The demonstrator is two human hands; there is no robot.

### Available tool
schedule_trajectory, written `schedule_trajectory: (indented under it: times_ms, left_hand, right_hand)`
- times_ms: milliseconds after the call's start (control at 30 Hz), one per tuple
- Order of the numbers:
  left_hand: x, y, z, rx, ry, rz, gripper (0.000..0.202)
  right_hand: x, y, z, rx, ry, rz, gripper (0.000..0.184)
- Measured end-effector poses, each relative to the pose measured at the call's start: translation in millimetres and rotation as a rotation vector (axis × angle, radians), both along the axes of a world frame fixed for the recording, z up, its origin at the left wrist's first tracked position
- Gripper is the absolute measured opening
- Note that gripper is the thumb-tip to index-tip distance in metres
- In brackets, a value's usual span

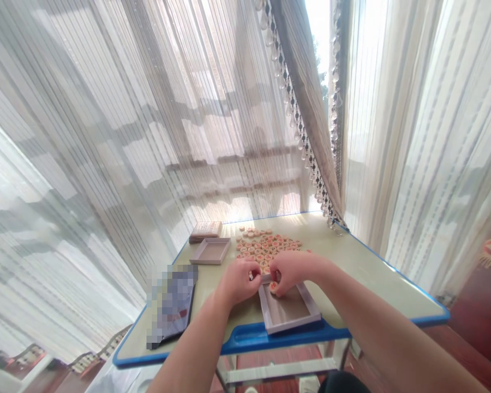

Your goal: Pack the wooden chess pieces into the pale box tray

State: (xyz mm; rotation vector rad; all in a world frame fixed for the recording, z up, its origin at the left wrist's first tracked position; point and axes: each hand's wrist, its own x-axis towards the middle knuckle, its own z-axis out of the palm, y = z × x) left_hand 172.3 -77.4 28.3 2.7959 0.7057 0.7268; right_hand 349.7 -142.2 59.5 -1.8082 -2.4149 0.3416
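My right hand [290, 267] reaches over the near open box [291, 326], fingertips pinching a round Chinese chess piece [274, 286] with a red character, inside the box's far left corner. My left hand [239, 279] is just left of that corner, its thumb and fingers curled together. What those fingers hold, if anything, I cannot make out. Beyond both hands lies a spread of round wooden Chinese chess pieces [265, 246], partly hidden by my hands. The near box has low pale walls and sits at the table's front edge.
A second shallow box [211, 252] lies at the far left, with a flat stack like a box or book [205, 230] behind it. A dark tablet-like slab [175, 311], partly blurred, rests on the left of the blue-edged table [376, 273]. Curtains [229, 109] hang behind.
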Motion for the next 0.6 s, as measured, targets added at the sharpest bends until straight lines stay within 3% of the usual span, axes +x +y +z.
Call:
schedule_trajectory:
  times_ms: [200, 400, 600]
  left_hand:
    - [-0.4, 1.4, 0.1, -0.034, -0.001, -0.006, 0.013]
    - [-0.7, 1.4, 2.0, -0.063, -0.028, -0.025, 0.014]
    - [0.9, 3.0, 0.3, -0.07, -0.022, -0.029, 0.015]
  right_hand:
    - [-12.5, -9.3, -0.8, 0.081, -0.135, -0.033, 0.031]
    - [-8.1, -12.5, 6.3, 0.09, -0.082, 0.004, 0.032]
    - [-5.7, -8.9, 2.4, 0.076, -0.068, 0.013, 0.032]
